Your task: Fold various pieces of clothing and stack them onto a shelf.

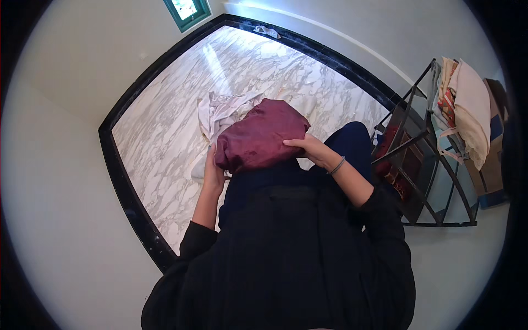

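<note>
A bundle of shiny maroon cloth [263,135] is held between my two hands just above my lap. My left hand [213,168] grips its left end, with most of the fingers hidden behind the fabric. At the right end, my right hand [309,148] is closed on the cloth, thumb on top and the other fingers underneath. Behind the bundle, a crumpled pile of white cloth [223,111] lies on the marble floor, partly covered from sight by the maroon fabric.
To my right stands a dark metal rack [440,165] with glass shelves. Folded fabrics [467,104] are stacked on its top, and dark red items [404,165] sit lower down. A cardboard box [489,170] is beside it. A small white cloth [267,31] lies by the far wall.
</note>
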Available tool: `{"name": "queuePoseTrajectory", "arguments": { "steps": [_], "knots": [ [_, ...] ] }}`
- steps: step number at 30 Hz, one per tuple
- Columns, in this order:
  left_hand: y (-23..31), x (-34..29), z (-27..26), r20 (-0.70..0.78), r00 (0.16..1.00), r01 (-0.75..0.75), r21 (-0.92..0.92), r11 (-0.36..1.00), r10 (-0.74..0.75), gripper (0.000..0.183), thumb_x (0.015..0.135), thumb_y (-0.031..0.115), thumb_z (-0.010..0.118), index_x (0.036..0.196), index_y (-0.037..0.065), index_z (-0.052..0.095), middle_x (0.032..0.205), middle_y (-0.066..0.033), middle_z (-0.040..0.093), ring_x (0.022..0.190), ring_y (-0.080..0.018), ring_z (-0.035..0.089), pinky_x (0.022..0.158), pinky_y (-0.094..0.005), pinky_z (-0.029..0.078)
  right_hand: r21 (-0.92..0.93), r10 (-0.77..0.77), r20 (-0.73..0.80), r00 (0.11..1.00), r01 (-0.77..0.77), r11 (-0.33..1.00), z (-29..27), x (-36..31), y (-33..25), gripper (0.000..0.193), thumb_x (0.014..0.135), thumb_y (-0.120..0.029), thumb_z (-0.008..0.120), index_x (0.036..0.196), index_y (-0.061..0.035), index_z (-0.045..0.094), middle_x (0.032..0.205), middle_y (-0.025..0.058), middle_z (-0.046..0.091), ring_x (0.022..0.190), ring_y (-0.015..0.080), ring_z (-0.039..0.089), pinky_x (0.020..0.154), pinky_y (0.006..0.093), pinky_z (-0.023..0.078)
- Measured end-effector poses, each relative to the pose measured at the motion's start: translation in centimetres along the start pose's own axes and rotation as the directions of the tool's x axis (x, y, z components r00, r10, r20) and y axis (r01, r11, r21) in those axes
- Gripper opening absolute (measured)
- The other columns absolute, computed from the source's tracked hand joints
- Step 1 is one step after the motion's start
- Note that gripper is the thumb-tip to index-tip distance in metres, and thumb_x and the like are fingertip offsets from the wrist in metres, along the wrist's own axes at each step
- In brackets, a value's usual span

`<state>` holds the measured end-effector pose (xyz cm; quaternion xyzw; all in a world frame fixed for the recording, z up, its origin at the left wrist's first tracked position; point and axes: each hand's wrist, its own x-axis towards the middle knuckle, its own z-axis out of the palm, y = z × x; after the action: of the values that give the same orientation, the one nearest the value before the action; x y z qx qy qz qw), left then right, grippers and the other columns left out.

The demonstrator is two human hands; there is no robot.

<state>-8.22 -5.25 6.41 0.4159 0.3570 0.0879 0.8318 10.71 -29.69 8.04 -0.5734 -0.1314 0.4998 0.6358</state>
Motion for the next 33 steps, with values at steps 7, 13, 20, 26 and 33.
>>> {"name": "queuePoseTrajectory", "arguments": {
  "steps": [7,13,20,26,33],
  "knots": [
    [0.7,-3.1,-1.2,0.432,0.892,-0.136,-0.016,0.991,0.13,0.061,0.087,0.031,0.066,0.137,0.005,0.043,0.129,-0.0095,0.056,0.122,-0.0238,0.052,0.104,-0.0443,0.039,-0.185,-0.098,0.187,0.977,0.133,0.974,-0.2,-4.4,-1.3,0.06,0.08,-0.024,0.076,0.13,-0.0009,0.051,0.119,0.0057,0.06,0.106,0.0158,0.058,0.088,0.0307,0.049],
    [2.7,-2.2,-8.6,0.186,0.914,0.21,0.54,0.815,-0.359,0.072,0.091,0.057,0.053,0.136,0.001,0.043,0.127,-0.0109,0.057,0.112,-0.023,0.059,0.089,-0.0373,0.052,-0.628,0.276,0.062,0.959,-0.177,0.758,-3.5,-6.8,-2.9,0.06,0.086,-0.037,0.069,0.129,0.0016,0.052,0.12,0.0089,0.061,0.104,0.0173,0.059,0.079,0.0287,0.052],
    [2.0,5.2,-8.0,-0.057,0.992,0.123,0.552,0.825,-0.11,0.096,0.081,0.076,0.047,0.148,0.012,0.023,0.142,-0.0179,0.04,0.117,-0.0351,0.053,0.093,-0.0533,0.045,-0.56,-0.295,-0.383,0.876,0.034,0.828,-4.1,2.2,-2.4,0.09,0.072,-0.055,0.076,0.131,0.0062,0.045,0.124,0.024,0.055,0.11,0.0285,0.058,0.093,0.0354,0.047],
    [2.0,6.2,1.1,0.246,0.967,-0.055,0.446,0.893,-0.064,0.073,0.083,0.04,0.071,0.139,0.005,0.04,0.131,-0.0125,0.053,0.109,-0.022,0.058,0.09,-0.0352,0.048,-0.65,-0.414,-0.085,0.906,0.264,0.713,-1.1,8.9,0.0,0.089,0.066,-0.05,0.082,0.129,0.0018,0.047,0.126,0.0296,0.051,0.119,0.0341,0.051,0.102,0.0372,0.039],
    [4.6,5.6,2.4,0.257,0.952,-0.266,0.414,0.871,0.168,0.031,0.087,0.021,0.07,0.111,0.002,0.065,0.099,-0.003,0.067,0.084,-0.0131,0.063,0.078,-0.0253,0.05,-0.513,-0.64,-0.178,0.747,0.485,0.708,0.2,8.3,-2.0,0.027,0.076,-0.016,0.073,0.087,0.0014,0.057,0.073,0.0105,0.062,0.074,0.015,0.061,0.069,0.0289,0.047]
  ]
}}
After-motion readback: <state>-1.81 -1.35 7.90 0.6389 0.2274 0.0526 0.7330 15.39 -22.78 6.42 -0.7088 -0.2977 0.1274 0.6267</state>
